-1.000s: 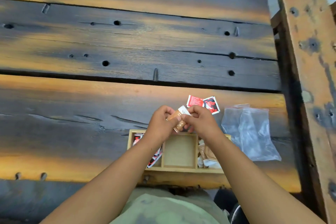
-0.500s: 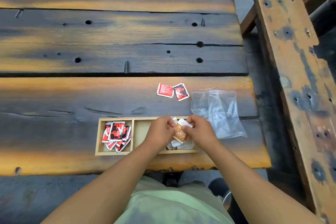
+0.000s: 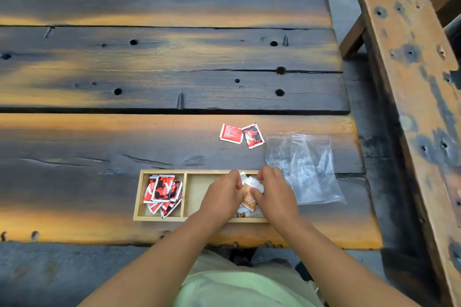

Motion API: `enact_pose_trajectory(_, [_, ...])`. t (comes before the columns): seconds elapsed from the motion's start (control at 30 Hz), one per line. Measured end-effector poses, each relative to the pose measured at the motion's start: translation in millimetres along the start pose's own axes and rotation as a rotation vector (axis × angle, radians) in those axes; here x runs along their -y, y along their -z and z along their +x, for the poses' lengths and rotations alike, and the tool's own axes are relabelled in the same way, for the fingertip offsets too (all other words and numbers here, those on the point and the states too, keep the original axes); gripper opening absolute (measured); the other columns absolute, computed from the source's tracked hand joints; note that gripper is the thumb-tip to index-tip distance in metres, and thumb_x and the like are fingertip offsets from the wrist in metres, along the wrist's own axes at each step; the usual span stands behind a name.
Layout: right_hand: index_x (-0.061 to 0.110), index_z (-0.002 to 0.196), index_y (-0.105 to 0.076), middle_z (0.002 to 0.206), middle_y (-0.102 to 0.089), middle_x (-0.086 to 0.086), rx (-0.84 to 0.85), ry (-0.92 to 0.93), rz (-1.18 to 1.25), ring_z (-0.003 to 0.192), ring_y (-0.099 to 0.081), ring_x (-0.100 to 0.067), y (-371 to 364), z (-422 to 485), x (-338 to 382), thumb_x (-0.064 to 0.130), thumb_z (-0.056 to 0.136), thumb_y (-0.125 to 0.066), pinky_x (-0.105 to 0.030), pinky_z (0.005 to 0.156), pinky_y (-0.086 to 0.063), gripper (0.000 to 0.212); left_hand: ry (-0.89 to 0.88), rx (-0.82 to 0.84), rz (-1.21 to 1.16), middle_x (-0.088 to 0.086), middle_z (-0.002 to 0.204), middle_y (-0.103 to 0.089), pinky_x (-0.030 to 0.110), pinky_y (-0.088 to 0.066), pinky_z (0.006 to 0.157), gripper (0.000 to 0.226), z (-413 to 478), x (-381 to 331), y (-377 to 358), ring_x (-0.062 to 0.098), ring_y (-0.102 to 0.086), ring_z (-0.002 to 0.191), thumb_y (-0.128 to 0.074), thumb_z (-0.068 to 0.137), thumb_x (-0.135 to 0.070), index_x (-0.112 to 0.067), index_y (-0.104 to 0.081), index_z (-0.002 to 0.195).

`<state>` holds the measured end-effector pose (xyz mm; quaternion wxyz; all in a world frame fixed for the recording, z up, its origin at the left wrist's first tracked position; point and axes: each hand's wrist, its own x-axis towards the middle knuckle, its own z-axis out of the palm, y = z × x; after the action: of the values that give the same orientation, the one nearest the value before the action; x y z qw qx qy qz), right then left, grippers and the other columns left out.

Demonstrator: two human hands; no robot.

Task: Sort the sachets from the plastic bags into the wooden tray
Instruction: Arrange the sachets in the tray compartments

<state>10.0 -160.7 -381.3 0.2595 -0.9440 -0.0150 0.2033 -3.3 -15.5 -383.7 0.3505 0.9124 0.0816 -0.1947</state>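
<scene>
Counter [image 3: 99,147]: broad weathered planks, dark with orange streaks, dotted with round holes; carries everything below.
Side bench [image 3: 411,97]: worn orange-and-black board standing to the right of the counter, apart from it.
Plastic bags [image 3: 306,169]: clear, crumpled, lying flat on the counter just right of the tray, one with a thin red line along its top edge; look empty, though contents hard to tell through the creases.
Wooden tray [image 3: 161,218]: pale, shallow, divided into compartments, near the counter's front edge; right end hidden under the hands.
Left compartment: filled with red-and-black sachets [image 3: 163,192], stacked loosely and overlapping.
Middle compartment: bare wood where visible, partly covered by the left hand.
Right compartment: holds white and orange-brown sachets, seen only in slivers under the hands.
Left hand [image 3: 222,197]: over the tray, grip narrow, fingertips pinched on the left edge of the orange sachet.
Right hand [image 3: 274,194]: over the tray's right end, grip narrow, thumb and fingers closed on the same sachet from the right.
Orange sachet [image 3: 249,198]: orange-brown with a white top, held between both hands just above the right compartment.
Loose sachets [image 3: 241,135]: two red ones on the counter beyond the tray, side by side, touching at a corner, left of the bags.
</scene>
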Motion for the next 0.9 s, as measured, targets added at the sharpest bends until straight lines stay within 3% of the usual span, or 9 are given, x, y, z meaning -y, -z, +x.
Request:
enact_pose_trajectory(0.17, [0.018, 0.087, -0.052, 0.093, -0.063, -0.002, 0.037, -0.093, 0.035, 0.085, -0.058, -0.026, 11, 39, 18, 0.017, 0.085, -0.056, -0.037, 0.070, -0.048, 0.005, 0.109, 0.084, -0.330, -0.001, 0.062, -0.060, 0.035, -0.053, 0.062, 0.008, 30, 10, 24, 0.019, -0.062, 0.055, -0.065, 0.087, -0.012, -0.015, -0.058, 0.084])
enact_pose_trajectory(0.27, [0.018, 0.089, -0.055, 0.095, -0.067, -0.007, 0.095, -0.100, 0.078, 0.091, -0.061, -0.030, 18, 72, 37, 0.017, 0.085, -0.056, -0.036, 0.075, -0.049, 0.004, 0.122, 0.078, -0.382, 0.001, 0.059, -0.057, 0.033, -0.049, 0.057, 0.007, 61, 18, 46, 0.018, -0.058, 0.048, -0.062, 0.087, -0.006, -0.010, -0.058, 0.083])
enact_pose_trajectory(0.37, [0.018, 0.092, -0.058, 0.096, -0.069, -0.011, 0.107, -0.090, 0.113, 0.093, -0.063, -0.033, 20, 100, 48, 0.015, 0.084, -0.057, -0.036, 0.077, -0.049, 0.009, 0.101, 0.073, -0.309, -0.001, 0.062, -0.054, 0.026, -0.044, 0.053, 0.014, 92, 22, 62, 0.019, -0.054, 0.053, -0.061, 0.086, -0.006, -0.018, -0.056, 0.080])
enact_pose_trajectory(0.43, [0.018, 0.095, -0.059, 0.096, -0.069, -0.013, 0.112, -0.092, 0.108, 0.093, -0.063, -0.035, 18, 114, 51, 0.013, 0.084, -0.056, -0.036, 0.077, -0.049, 0.013, 0.052, 0.059, -0.221, 0.000, 0.068, -0.057, 0.029, -0.044, 0.060, 0.014, 111, 26, 68, 0.021, -0.055, 0.062, -0.063, 0.082, -0.007, -0.019, -0.057, 0.082])
enact_pose_trajectory(0.57, [0.016, 0.109, -0.060, 0.100, -0.067, -0.017, 0.125, -0.087, 0.063, 0.095, -0.060, -0.037, 11, 139, 56, 0.011, 0.086, -0.053, -0.032, 0.069, -0.038, 0.024, -0.066, 0.041, -0.057, 0.008, 0.092, -0.061, 0.035, -0.048, 0.077, 0.028, 145, 35, 73, 0.024, -0.057, 0.081, -0.065, 0.077, -0.006, -0.015, -0.058, 0.103])
enact_pose_trajectory(0.67, [0.016, 0.108, -0.059, 0.100, -0.067, -0.013, 0.108, -0.105, 0.060, 0.095, -0.060, -0.034, 5, 153, 58, 0.010, 0.086, -0.052, -0.035, 0.073, -0.043, 0.024, -0.106, 0.048, 0.040, 0.009, 0.108, -0.052, 0.034, -0.047, 0.086, 0.038, 163, 37, 73, 0.025, -0.057, 0.092, -0.066, 0.080, -0.011, -0.014, -0.056, 0.117])
enact_pose_trajectory(0.73, [0.016, 0.107, -0.058, 0.099, -0.067, -0.012, 0.085, -0.107, 0.056, 0.095, -0.060, -0.034, 1, 159, 59, 0.008, 0.085, -0.050, -0.035, 0.071, -0.041, 0.024, -0.127, 0.069, 0.089, 0.008, 0.111, -0.047, 0.035, -0.048, 0.086, 0.042, 171, 34, 73, 0.026, -0.057, 0.090, -0.067, 0.082, -0.015, -0.015, -0.053, 0.122])
enact_pose_trajectory(0.9, [0.021, 0.109, -0.048, 0.103, -0.062, -0.009, 0.070, -0.059, -0.019, 0.095, -0.057, -0.032, -4, 167, 60, 0.012, 0.084, -0.055, -0.038, 0.071, -0.045, 0.027, -0.168, 0.137, 0.216, 0.009, 0.108, -0.044, 0.042, -0.050, 0.078, 0.031, 180, 25, 72, 0.030, -0.058, 0.086, -0.071, 0.081, -0.020, -0.014, -0.054, 0.106])
